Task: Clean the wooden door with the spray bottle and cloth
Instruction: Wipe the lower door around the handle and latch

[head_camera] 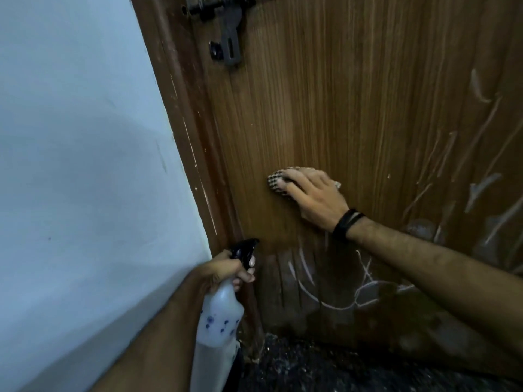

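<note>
The wooden door (pixel 353 94) fills the upper right, brown with vertical grain and white chalk-like marks low down and at the right. My right hand (pixel 310 195) presses a checked cloth (pixel 276 182) flat against the door at mid height; most of the cloth is hidden under the fingers. My left hand (pixel 230 268) grips the neck of a translucent white spray bottle (pixel 219 315) with a black trigger head (pixel 243 248), held upright near the door frame, nozzle pointing toward the door's lower part.
A pale blue wall (pixel 79 165) stands at the left, meeting the brown door frame (pixel 195 154). A dark metal latch (pixel 226 32) sits at the top of the door. The floor (pixel 325 369) below is dark and speckled.
</note>
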The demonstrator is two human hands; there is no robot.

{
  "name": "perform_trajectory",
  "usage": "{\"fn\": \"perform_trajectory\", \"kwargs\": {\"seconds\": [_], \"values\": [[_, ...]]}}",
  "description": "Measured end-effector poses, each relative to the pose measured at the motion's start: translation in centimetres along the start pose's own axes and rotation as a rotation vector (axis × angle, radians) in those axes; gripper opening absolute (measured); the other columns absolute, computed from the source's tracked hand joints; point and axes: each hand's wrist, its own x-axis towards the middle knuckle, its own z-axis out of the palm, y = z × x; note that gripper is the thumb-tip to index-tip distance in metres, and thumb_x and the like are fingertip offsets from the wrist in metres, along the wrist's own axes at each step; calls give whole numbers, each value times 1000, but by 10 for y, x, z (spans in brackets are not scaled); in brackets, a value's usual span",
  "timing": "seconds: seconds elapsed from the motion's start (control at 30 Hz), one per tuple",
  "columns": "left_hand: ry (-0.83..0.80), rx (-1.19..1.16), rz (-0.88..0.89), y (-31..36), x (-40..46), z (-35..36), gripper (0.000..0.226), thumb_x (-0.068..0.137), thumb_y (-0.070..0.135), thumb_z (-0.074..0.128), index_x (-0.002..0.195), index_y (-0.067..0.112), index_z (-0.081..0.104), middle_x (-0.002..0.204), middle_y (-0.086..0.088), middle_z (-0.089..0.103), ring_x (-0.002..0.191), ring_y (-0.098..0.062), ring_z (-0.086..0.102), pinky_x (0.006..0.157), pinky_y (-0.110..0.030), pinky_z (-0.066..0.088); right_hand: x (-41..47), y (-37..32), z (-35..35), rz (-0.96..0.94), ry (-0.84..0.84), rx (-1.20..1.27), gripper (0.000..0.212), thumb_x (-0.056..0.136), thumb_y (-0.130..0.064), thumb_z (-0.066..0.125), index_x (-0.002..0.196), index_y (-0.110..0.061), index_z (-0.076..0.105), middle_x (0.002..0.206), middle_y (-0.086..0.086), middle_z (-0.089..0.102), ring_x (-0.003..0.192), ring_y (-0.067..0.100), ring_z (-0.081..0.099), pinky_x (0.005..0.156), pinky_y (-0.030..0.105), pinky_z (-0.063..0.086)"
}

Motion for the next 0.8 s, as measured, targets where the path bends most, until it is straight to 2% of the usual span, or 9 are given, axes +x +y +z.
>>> {"fn": "perform_trajectory", "kwargs": {"seconds": [0.07,0.13,0.2,0.27,0.37,0.47,0.63,0.73,0.8], "values": [[-100,62,54,11,1,5,31,84,-16,59,89,14,54,79,-6,55,47,-11,41,46,-23,40,-28,15,-6,114,47,-44,50,84,-18,59,133,-19,49,130,11,44,111,32,45,85,43,33],[-153,79,76,27,4,13,31,83,-16,60,87,15,55,79,-6,55,49,-11,41,48,-24,39,-62,25,-14,203,103,-37,53,84,-12,68,132,-21,50,124,12,48,104,31,47,79,43,37],[-183,156,84,34,4,29,32,84,-16,60,87,15,56,78,-5,55,49,-10,41,48,-24,39,-82,26,-20,323,76,41,61,78,-3,74,132,-20,50,121,16,52,104,30,49,76,43,44],[-196,213,81,28,7,44,31,85,-15,62,84,16,56,77,-4,55,50,-10,43,48,-26,40,-101,17,-23,440,68,137,67,74,0,77,132,-17,49,123,14,47,106,29,49,77,45,50],[-97,158,82,6,8,67,30,85,-13,65,81,15,56,76,-6,54,56,-17,45,48,-27,41,-125,-2,-19,629,133,239,72,70,6,76,131,-16,46,123,9,37,105,26,47,75,41,55],[31,39,81,-17,11,87,27,88,-9,65,81,15,53,72,-8,49,51,-16,44,47,-26,40,-134,-24,-7,735,232,309,70,67,10,73,126,-16,48,121,6,36,105,22,46,76,33,49],[233,-70,78,-46,27,110,27,88,-7,62,78,16,53,60,-1,52,50,-16,47,51,-30,41,-157,-48,17,683,209,279,67,67,9,72,126,-15,51,119,10,40,103,23,48,71,38,56],[313,-82,91,-58,38,119,28,84,-7,65,78,19,56,61,-3,56,56,-21,54,57,-33,45,-161,-53,23,714,223,303,69,65,13,73,124,-15,52,117,16,46,106,24,49,78,32,52],[289,-105,102,-65,42,126,25,84,-5,63,80,19,57,63,-4,55,59,-22,54,59,-34,44,-154,-53,20,733,254,334,64,66,14,72,121,-12,53,114,18,48,105,22,49,81,28,49]]}}
